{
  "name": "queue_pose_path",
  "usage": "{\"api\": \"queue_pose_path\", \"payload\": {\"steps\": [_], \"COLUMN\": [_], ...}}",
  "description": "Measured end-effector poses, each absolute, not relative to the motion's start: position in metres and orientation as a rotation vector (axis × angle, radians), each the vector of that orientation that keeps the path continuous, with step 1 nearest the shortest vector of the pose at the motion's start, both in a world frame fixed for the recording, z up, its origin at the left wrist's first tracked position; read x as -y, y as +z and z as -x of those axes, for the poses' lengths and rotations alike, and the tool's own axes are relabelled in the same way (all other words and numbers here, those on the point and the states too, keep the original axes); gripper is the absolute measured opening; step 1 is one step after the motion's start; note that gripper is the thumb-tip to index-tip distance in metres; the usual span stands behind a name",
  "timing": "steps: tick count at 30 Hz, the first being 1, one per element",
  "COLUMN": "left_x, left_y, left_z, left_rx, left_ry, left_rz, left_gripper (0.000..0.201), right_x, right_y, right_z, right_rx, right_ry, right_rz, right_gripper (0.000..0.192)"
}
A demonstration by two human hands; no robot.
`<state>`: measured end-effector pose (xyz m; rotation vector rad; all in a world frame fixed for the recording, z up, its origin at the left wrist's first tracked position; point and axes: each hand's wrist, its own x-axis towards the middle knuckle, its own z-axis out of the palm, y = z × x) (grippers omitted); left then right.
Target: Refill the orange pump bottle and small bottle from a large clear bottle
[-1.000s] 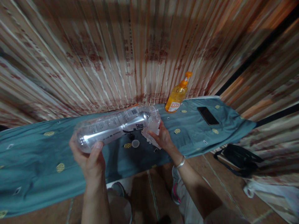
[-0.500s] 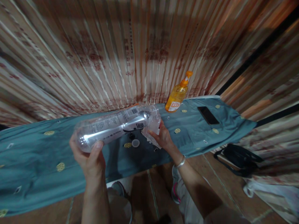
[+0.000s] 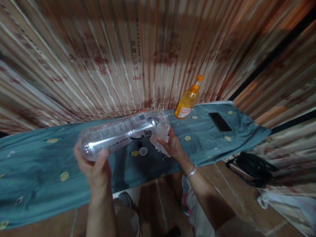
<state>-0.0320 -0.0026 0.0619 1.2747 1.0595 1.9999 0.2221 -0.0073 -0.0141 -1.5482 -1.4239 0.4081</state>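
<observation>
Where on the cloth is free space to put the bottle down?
Free: the teal cloth left of the left hand, and between the orange pump bottle and phone. Crowded: the small cap and tissue under the clear bottle.

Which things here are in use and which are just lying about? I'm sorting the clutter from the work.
In use:
left hand gripping the base of the clear plastic bottle, held on its side
right hand with white tissue at the bottle's mouth
bottle cap, lying below

Lying about:
orange pump bottle
phone
black bag on the floor
</observation>
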Motion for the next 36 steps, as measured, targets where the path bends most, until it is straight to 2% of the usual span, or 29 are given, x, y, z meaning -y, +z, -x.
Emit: {"api": "queue_pose_path", "payload": {"steps": [4,8,19,36], "left_x": [0.0012,0.0002,0.0012,0.0027], "left_y": [0.0616,0.0611,0.0619,0.0633], "left_z": [0.032,0.0322,0.033,0.0318], "left_rx": [-1.045,-1.061,-1.054,-1.044], "left_ry": [2.025,2.017,2.023,2.011], "left_rz": [-1.239,-1.238,-1.265,-1.306], "left_gripper": [0.053,0.061,0.058,0.054], "right_x": [0.0075,0.0085,0.007,0.0079], "right_y": [-0.014,-0.0107,-0.0157,-0.0137], "right_z": [-0.2216,-0.2211,-0.2229,-0.2215], "right_rx": [1.412,1.406,1.42,1.41], "right_ry": [0.416,0.451,0.412,0.434], "right_rz": [1.55,1.538,1.569,1.525], "right_gripper": [0.07,0.064,0.074,0.069]}}
